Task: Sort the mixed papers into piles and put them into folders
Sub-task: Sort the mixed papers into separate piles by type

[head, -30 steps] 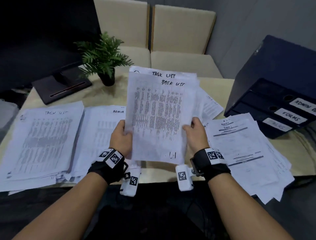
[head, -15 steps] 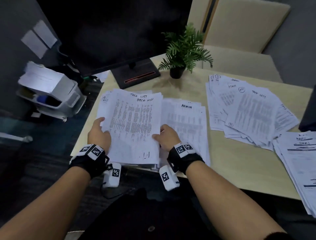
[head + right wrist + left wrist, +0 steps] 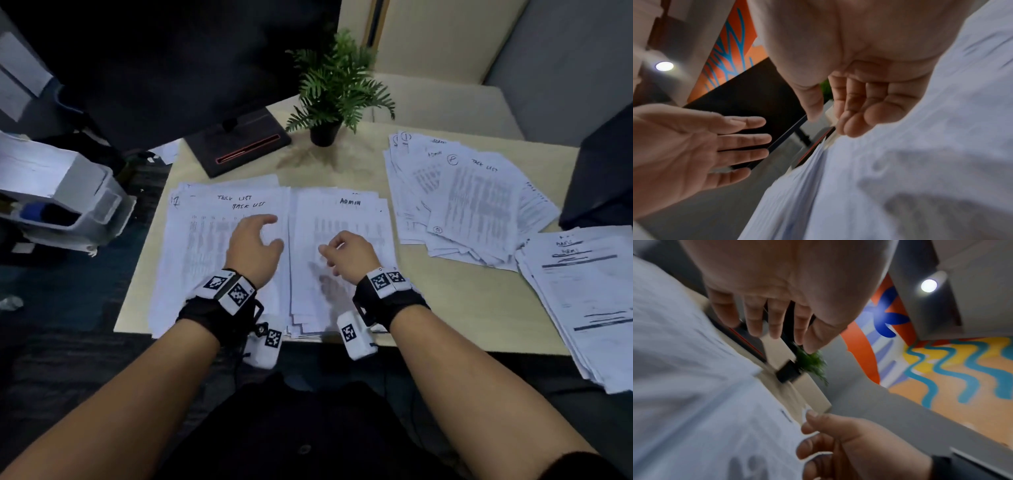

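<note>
Down from the air, where both hands held them a second ago: Task List sheets, now flat on top of the Task List pile (image 3: 212, 260), on the tabletop (image 3: 445, 308), nearer the person than the potted plant (image 3: 337, 92) and to its left.

Nothing in the left grip (image 3: 255, 246) now: fingers straight and loosely spread, low over that pile. Whether touching the paper, too blurred to tell.

Nothing in the right grip (image 3: 346, 255) either: fingers loosely curled, thumb apart, hanging above the Admin pile (image 3: 342, 212) with a shadow under it. That pile directly on the person's side of the plant, edge to edge with the Task List pile.

Meaning for the task, as a judgement: one more batch sorted, both hands free for the next pick.

Still to sort, by the look of it: the loose fan of papers (image 3: 479, 205) to the right of the plant, with Admin and Task List headings mixed in it. Farther right of the plant, a third pile with a heavy printed bar (image 3: 582, 291), overhanging the near edge.

At the far right of the plant, a dark box (image 3: 603, 171), no labels legible here. No paper visibly filed in a folder yet; probably sorting first, filing later.
</note>
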Demonstrator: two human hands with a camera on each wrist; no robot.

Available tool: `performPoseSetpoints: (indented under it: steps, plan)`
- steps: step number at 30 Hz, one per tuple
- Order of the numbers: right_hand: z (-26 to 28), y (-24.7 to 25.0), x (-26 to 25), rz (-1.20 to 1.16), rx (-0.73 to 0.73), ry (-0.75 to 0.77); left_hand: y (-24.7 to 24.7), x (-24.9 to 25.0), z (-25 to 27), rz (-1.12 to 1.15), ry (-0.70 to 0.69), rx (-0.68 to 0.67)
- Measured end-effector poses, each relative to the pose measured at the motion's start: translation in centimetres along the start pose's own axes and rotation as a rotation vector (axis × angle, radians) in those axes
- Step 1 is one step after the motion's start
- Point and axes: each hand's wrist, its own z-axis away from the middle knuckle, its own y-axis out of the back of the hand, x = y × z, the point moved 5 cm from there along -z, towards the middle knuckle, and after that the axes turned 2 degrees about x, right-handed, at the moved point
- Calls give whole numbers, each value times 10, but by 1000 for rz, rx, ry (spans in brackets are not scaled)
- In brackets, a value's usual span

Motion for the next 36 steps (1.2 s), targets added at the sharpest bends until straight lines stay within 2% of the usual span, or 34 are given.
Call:
performPoseSetpoints:
  steps: [8, 17, 22, 25, 29, 33, 36]
  plan:
    - [-17, 141, 99, 14, 195, -120, -133, 107, 1, 32, -174, -255]
    - [-73, 276, 212, 182, 269, -234, -277, 173, -11, -130, -115, -342]
    - [-104, 311, 245, 195, 274, -328, -339, 181, -27, -269, -13, -433]
    - [-118, 312, 258, 122, 276, -369, -359, 178, -29, -339, 60, -502]
    - [-130, 316, 265, -53, 285, -413, -368, 179, -28, -327, 63, -470]
    - [-127, 327, 254, -240, 251, -218, -362, 174, -31, -227, 134, -409]
    - [-107, 332, 244, -524, 149, -92, -343, 166, -41, -12, 218, -232]
